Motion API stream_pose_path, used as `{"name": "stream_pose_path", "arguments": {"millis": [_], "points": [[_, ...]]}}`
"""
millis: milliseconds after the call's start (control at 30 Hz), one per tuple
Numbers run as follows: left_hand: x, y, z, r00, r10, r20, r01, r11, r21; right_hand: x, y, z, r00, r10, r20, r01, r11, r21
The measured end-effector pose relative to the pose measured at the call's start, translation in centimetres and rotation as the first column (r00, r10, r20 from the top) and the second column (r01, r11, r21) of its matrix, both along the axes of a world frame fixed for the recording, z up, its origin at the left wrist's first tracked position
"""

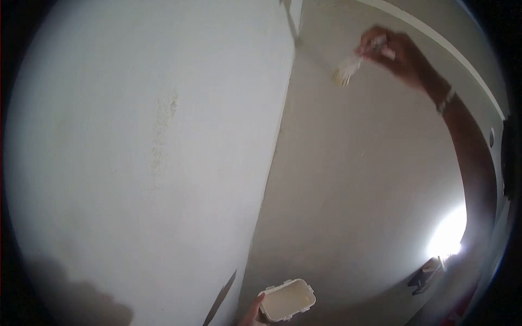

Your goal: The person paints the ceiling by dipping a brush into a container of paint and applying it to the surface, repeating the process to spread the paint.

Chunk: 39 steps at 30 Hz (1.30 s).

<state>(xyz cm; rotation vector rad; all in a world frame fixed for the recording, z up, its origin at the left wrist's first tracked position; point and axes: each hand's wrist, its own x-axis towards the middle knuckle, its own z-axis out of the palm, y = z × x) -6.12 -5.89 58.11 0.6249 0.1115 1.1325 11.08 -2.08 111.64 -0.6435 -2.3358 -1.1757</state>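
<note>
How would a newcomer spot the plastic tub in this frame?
Follow the wall corner down to the view's bottom edge. Just right of it, the left hand holds a white plastic tub. Unlike the paintbrush above, it is open-topped, with pale contents.

Worn on the head, facing the slanting seam (276,148) between a white wall (109,163) and a grey wall (342,185); near to both, wide enough to round off the picture in black; looking down into a tub (287,300) in the left hand (252,316), and out to the raised right hand (392,51).
</note>
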Motion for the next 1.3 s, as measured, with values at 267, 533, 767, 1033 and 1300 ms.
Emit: {"name": "stream_pose_path", "arguments": {"millis": [267, 533, 767, 1033, 1300], "points": [[-2.4, -2.5, 7.3, 0.998, 0.011, -0.068, -0.016, 0.997, -0.07, 2.1, 0.6, 14.7, 0.97, 0.072, -0.232, 0.043, 0.889, 0.456], [-1.7, -4.4, 10.5, 0.99, 0.062, -0.125, -0.072, 0.994, -0.078, 4.7, 5.1, 2.7, 0.962, 0.205, 0.178, -0.237, 0.954, 0.184], [-1.9, -2.8, 7.9, 0.988, 0.089, -0.127, -0.101, 0.99, -0.096, 1.9, 3.2, -2.0, 0.988, 0.147, 0.037, -0.134, 0.963, -0.232], [-1.9, -3.2, 7.1, 0.997, 0.06, -0.049, -0.067, 0.983, -0.17, 0.3, 4.2, 12.2, 0.979, 0.182, -0.095, -0.155, 0.958, 0.242], [-2.3, -3.4, 7.8, 0.996, 0.044, -0.072, -0.052, 0.992, -0.111, 1.4, 7.2, 8.5, 0.975, 0.183, 0.124, -0.218, 0.887, 0.408]]}}
